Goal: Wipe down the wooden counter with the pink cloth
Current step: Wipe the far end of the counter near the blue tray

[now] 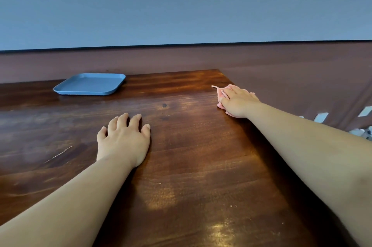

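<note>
Currently | pink cloth (223, 94) was pressed flat under right hand (238, 102), frame right | left hand (123, 138) was rested released on wooden counter (191, 166) | even pressure and overlapping strokes were judged advisable

The tabletop (191, 146) was dark reddish-brown with streaked wood grain; the cloth (221, 104) was pink, the tray (66, 88) at eleven o'clock blue.
</note>
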Demonstrator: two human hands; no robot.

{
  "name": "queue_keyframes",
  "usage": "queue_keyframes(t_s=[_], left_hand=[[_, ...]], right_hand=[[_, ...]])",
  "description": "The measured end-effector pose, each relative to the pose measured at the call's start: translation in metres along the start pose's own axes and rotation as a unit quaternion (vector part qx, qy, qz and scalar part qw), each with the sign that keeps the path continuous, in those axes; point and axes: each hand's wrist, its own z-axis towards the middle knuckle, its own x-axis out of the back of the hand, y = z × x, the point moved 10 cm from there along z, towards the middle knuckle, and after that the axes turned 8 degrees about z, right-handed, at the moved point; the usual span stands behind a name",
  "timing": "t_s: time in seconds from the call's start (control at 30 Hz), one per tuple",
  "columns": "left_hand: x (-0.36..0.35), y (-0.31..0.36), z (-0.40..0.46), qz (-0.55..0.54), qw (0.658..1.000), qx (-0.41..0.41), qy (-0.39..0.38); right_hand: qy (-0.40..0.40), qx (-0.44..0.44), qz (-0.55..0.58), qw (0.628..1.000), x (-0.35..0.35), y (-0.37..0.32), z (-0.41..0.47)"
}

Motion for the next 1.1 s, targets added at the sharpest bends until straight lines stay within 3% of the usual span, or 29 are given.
queue_keyframes(t_s=[0.1, 0.33, 0.57, 0.7, 0.97, 1.1], left_hand=[[0.000, 0.001, -0.003, -0.001, 1.000, -0.005, -0.008], [-0.003, 0.000, 0.001, 0.003, 1.000, -0.010, -0.013], [0.001, 0.001, -0.002, -0.001, 1.000, -0.012, -0.012], [-0.003, 0.000, 0.002, 0.003, 1.000, -0.008, -0.013], [-0.002, -0.001, 0.002, -0.002, 1.000, -0.007, -0.012], [-0.002, -0.002, 0.004, -0.001, 1.000, -0.009, -0.014]], right_hand=[[-0.007, 0.001, -0.018, 1.000, 0.000, -0.004, -0.009], [0.004, 0.102, -0.066, 0.993, -0.005, -0.008, -0.045], [-0.011, 0.054, -0.099, 0.994, 0.002, -0.014, -0.054], [-0.017, 0.088, 0.012, 0.996, -0.006, 0.000, -0.090], [-0.031, 0.053, -0.040, 0.997, -0.001, 0.000, -0.082], [-0.022, 0.073, 0.034, 0.996, 0.001, 0.006, -0.134]])
